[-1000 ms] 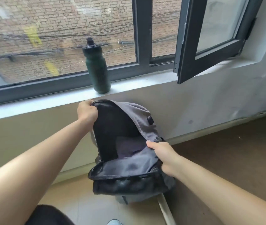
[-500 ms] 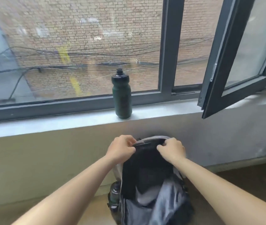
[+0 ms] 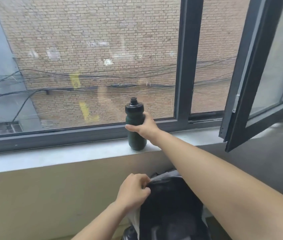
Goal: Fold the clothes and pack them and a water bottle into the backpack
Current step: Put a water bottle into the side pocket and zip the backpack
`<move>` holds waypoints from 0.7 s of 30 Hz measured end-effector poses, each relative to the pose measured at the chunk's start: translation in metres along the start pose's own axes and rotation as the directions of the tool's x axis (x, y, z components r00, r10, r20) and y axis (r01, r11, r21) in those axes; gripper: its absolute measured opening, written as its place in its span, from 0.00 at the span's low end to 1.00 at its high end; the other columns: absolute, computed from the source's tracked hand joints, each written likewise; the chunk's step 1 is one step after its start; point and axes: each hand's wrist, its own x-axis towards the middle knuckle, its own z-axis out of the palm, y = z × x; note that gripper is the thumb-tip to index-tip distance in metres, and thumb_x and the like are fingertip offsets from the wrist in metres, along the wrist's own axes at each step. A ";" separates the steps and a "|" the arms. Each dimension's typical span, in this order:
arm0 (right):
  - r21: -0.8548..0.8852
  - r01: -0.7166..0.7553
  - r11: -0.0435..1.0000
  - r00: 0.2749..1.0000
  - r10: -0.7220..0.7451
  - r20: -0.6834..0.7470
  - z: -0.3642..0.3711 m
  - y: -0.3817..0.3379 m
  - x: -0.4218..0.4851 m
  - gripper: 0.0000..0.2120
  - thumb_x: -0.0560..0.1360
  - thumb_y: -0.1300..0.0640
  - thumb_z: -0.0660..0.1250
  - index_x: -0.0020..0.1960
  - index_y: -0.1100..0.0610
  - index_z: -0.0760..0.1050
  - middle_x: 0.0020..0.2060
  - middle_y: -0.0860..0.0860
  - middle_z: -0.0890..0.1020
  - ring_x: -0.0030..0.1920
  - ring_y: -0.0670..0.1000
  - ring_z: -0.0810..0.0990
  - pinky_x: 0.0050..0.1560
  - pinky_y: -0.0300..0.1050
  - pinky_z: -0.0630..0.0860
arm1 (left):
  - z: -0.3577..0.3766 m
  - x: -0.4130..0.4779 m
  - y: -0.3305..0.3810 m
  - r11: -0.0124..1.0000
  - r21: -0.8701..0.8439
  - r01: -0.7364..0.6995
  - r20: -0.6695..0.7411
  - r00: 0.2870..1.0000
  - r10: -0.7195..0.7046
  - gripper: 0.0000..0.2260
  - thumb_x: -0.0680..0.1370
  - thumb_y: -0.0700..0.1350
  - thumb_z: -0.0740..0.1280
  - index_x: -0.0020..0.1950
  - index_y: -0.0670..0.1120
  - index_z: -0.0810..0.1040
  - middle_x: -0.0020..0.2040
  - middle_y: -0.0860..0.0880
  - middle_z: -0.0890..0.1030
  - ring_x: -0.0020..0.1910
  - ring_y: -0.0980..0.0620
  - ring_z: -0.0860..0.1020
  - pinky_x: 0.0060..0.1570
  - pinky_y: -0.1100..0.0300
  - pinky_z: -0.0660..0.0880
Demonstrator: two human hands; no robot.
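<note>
Right hand (image 3: 145, 129) is up at the windowsill (image 3: 68, 153) and I have it wrapped round the middle of the water bottle (image 3: 136, 142): thumb across the front, fingers gone round the back against the glass. The dark green bottle stands upright with its base on the sill, cap on top, not yet lifted as far as I can judge. Gripping at the waist makes sense to me, since that is where the body narrows and it should come off the ledge without tipping.

Down low, the left hand (image 3: 133, 193) pinches the top rim of the backpack (image 3: 170, 205), fingers curled over the fabric edge. I read that as propping the bag up against the wall below the sill so the mouth stays open and the bottle can go straight in one-handed. The inside looks black from here, and I cannot tell whether any clothes are in there.

The open window sash (image 3: 258, 75) hangs into the room on the right, well apart from the bottle, but I would mind it with the elbow on the way back. Next call, I reckon: lift clear, bring it down, feed it in base first.
</note>
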 end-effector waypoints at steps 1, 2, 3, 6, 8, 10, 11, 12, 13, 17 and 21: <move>0.025 0.017 1.000 1.000 -0.017 -0.003 -0.002 -0.003 -0.003 0.36 0.56 0.41 0.82 0.60 0.41 0.70 0.59 0.46 0.80 0.63 0.54 0.78 0.68 0.61 0.73 | 0.000 0.000 0.001 1.000 0.011 -0.014 -0.006 1.000 0.014 0.13 0.70 0.44 0.63 0.50 0.52 0.83 0.39 0.58 0.79 0.47 0.52 0.76 0.46 0.56 0.77; 0.026 0.044 0.999 0.999 -0.043 -0.027 -0.005 -0.006 -0.008 0.35 0.54 0.41 0.82 0.57 0.38 0.71 0.58 0.46 0.80 0.62 0.55 0.78 0.68 0.61 0.73 | 0.000 0.000 0.002 0.999 0.023 -0.030 -0.014 0.999 0.030 0.13 0.70 0.44 0.63 0.50 0.53 0.83 0.38 0.58 0.79 0.48 0.52 0.76 0.46 0.55 0.77; 0.002 0.094 0.996 0.993 -0.094 -0.073 -0.011 -0.012 -0.018 0.33 0.53 0.39 0.81 0.55 0.37 0.72 0.57 0.45 0.81 0.61 0.55 0.78 0.66 0.62 0.74 | -0.001 0.001 0.003 0.999 0.029 -0.041 -0.022 0.999 0.042 0.13 0.70 0.44 0.63 0.50 0.53 0.83 0.38 0.58 0.78 0.48 0.51 0.76 0.45 0.55 0.77; -0.137 0.268 0.954 0.933 -0.293 -0.209 -0.039 -0.024 -0.067 0.31 0.57 0.39 0.80 0.56 0.41 0.72 0.53 0.44 0.82 0.58 0.53 0.79 0.60 0.60 0.77 | -0.001 -0.003 0.012 0.998 0.036 -0.055 -0.028 0.998 0.056 0.14 0.71 0.44 0.65 0.54 0.56 0.79 0.39 0.58 0.77 0.47 0.50 0.76 0.44 0.55 0.74; -0.226 0.322 0.919 0.889 -0.376 -0.262 -0.064 -0.024 -0.113 0.32 0.60 0.43 0.81 0.59 0.47 0.72 0.53 0.46 0.81 0.56 0.51 0.79 0.57 0.55 0.79 | 0.002 -0.007 0.017 0.991 0.079 -0.106 -0.065 0.992 0.111 0.16 0.69 0.46 0.64 0.56 0.55 0.76 0.43 0.59 0.79 0.47 0.50 0.75 0.48 0.54 0.74; -0.285 0.322 0.903 0.875 -0.398 -0.275 -0.095 -0.011 -0.158 0.33 0.63 0.48 0.83 0.62 0.51 0.71 0.54 0.47 0.80 0.55 0.49 0.78 0.55 0.45 0.78 | 0.007 -0.010 0.025 0.961 0.165 -0.223 -0.147 0.958 0.247 0.17 0.67 0.47 0.64 0.56 0.52 0.76 0.46 0.56 0.79 0.47 0.50 0.73 0.50 0.54 0.73; -0.301 0.301 0.905 0.882 -0.384 -0.271 -0.110 -0.002 -0.180 0.33 0.63 0.50 0.83 0.63 0.52 0.70 0.54 0.47 0.80 0.54 0.48 0.78 0.54 0.40 0.77 | 0.011 -0.013 0.031 0.929 0.232 -0.289 -0.186 0.924 0.334 0.18 0.67 0.47 0.64 0.56 0.51 0.76 0.47 0.54 0.78 0.47 0.49 0.72 0.50 0.54 0.72; -0.302 0.265 0.915 0.892 -0.352 -0.282 -0.125 0.011 -0.199 0.33 0.64 0.51 0.83 0.63 0.53 0.70 0.53 0.47 0.80 0.54 0.47 0.78 0.53 0.38 0.76 | 0.016 -0.015 0.038 0.885 0.301 -0.355 -0.213 0.880 0.425 0.17 0.66 0.46 0.65 0.55 0.50 0.77 0.47 0.53 0.78 0.46 0.48 0.72 0.49 0.54 0.73; -0.299 0.212 0.930 0.902 -0.304 -0.306 -0.140 0.028 -0.214 0.33 0.64 0.51 0.83 0.63 0.53 0.70 0.52 0.45 0.80 0.53 0.46 0.78 0.52 0.38 0.76 | 0.022 -0.018 0.046 0.837 0.353 -0.418 -0.226 0.830 0.510 0.17 0.66 0.44 0.67 0.54 0.49 0.78 0.47 0.52 0.78 0.46 0.47 0.72 0.48 0.52 0.73; -0.260 -0.062 0.964 0.916 -0.049 -0.398 -0.184 0.119 -0.243 0.33 0.60 0.44 0.82 0.59 0.47 0.71 0.52 0.44 0.81 0.56 0.49 0.80 0.59 0.52 0.77 | 0.061 -0.029 0.085 0.637 0.407 -0.655 -0.072 0.672 0.737 0.13 0.66 0.42 0.68 0.49 0.49 0.81 0.46 0.50 0.79 0.46 0.45 0.74 0.44 0.49 0.73; -0.061 -0.253 0.965 0.913 0.218 -0.345 -0.208 0.193 -0.247 0.29 0.66 0.44 0.82 0.61 0.46 0.72 0.54 0.41 0.82 0.56 0.47 0.81 0.60 0.48 0.76 | 0.112 -0.037 0.119 0.496 0.421 -0.760 0.275 0.628 0.728 0.12 0.69 0.47 0.62 0.49 0.49 0.80 0.48 0.51 0.78 0.48 0.45 0.74 0.46 0.49 0.72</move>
